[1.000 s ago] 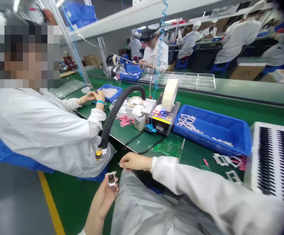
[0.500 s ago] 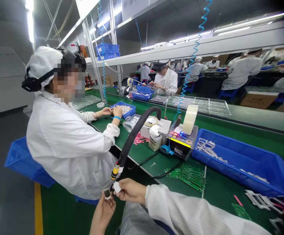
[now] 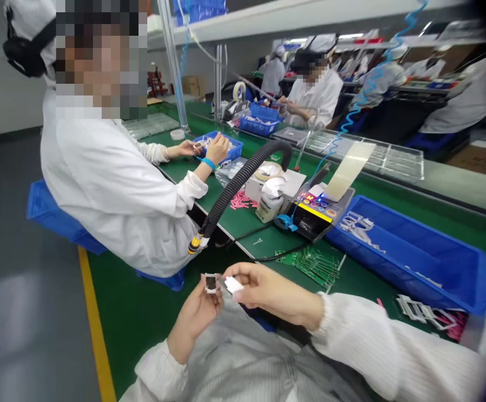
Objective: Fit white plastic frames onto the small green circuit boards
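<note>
Between the fingers of my left hand (image 3: 201, 310) is a small square part (image 3: 211, 283) with a white frame and a dark face. My right hand (image 3: 263, 291) pinches a small flat white piece (image 3: 234, 285), close to the right of the square part. The two pieces look slightly apart. Above my hands hangs the yellow-ringed nozzle (image 3: 195, 244) of a black corrugated hose (image 3: 243, 184), touching neither hand. What exactly the white piece is I cannot make out.
A co-worker (image 3: 112, 173) sits at left, hands over a blue bin (image 3: 232, 147). On the green bench (image 3: 243, 237) are a control box (image 3: 318, 212), green circuit boards (image 3: 309, 263), pink strips (image 3: 243, 200), a bottle (image 3: 270, 202), white frames (image 3: 418, 311) and a long blue bin (image 3: 435, 251).
My view has tipped downward. Both hands sit higher and further right in the picture, still holding the same pieces, and now lie below the nozzle with a gap.
</note>
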Demonstrator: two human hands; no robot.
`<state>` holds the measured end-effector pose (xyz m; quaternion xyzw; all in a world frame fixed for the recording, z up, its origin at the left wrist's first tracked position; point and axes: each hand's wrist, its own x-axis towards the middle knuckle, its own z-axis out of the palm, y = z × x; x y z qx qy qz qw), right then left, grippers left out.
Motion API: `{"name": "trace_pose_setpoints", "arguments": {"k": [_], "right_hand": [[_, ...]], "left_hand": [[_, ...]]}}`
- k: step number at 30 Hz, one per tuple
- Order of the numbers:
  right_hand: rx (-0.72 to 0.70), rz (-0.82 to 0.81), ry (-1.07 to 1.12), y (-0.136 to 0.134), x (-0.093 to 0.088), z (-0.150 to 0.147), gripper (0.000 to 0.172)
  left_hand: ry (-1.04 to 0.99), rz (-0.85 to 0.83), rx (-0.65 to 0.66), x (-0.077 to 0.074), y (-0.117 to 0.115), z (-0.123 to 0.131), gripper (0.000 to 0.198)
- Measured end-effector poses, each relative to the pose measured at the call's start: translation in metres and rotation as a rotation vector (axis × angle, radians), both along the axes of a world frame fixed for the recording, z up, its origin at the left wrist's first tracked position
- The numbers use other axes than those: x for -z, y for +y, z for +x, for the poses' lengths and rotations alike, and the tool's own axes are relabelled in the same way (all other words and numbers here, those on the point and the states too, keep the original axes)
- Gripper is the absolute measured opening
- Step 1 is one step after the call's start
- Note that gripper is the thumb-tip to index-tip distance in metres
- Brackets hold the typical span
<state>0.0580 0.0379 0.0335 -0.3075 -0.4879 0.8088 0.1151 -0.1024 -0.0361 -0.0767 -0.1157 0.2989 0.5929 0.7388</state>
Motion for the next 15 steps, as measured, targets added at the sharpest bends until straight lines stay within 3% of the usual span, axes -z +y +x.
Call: {"name": "trace_pose_setpoints", "arguments": {"k": [2, 4, 7, 9, 11, 15], "right_hand": [[0.058, 0.282, -0.041, -0.009, -0.021, 0.026, 0.030], [0.147, 0.678, -0.153, -0.019, -0.039, 0.056, 0.026], [0.264, 1.264, -0.312, -0.038, -0.057, 0.103, 0.040], [0.265, 1.491, -0.369, -0.052, -0.063, 0.130, 0.052], [0.268, 1.513, -0.405, -0.065, -0.065, 0.150, 0.053], [0.460, 1.201, -0.361, -0.080, -0.066, 0.169, 0.026]], "left_hand": [[-0.033, 0.012, 0.085, -0.024, -0.006, 0.025, 0.024], [-0.045, 0.084, 0.251, -0.048, -0.009, 0.048, 0.033], [-0.021, 0.255, 0.479, -0.078, -0.007, 0.079, 0.046], [0.012, 0.337, 0.595, -0.091, -0.004, 0.099, 0.048], [0.026, 0.369, 0.705, -0.101, 0.001, 0.117, 0.047], [0.009, 0.366, 0.813, -0.113, 0.007, 0.149, 0.045]]}}
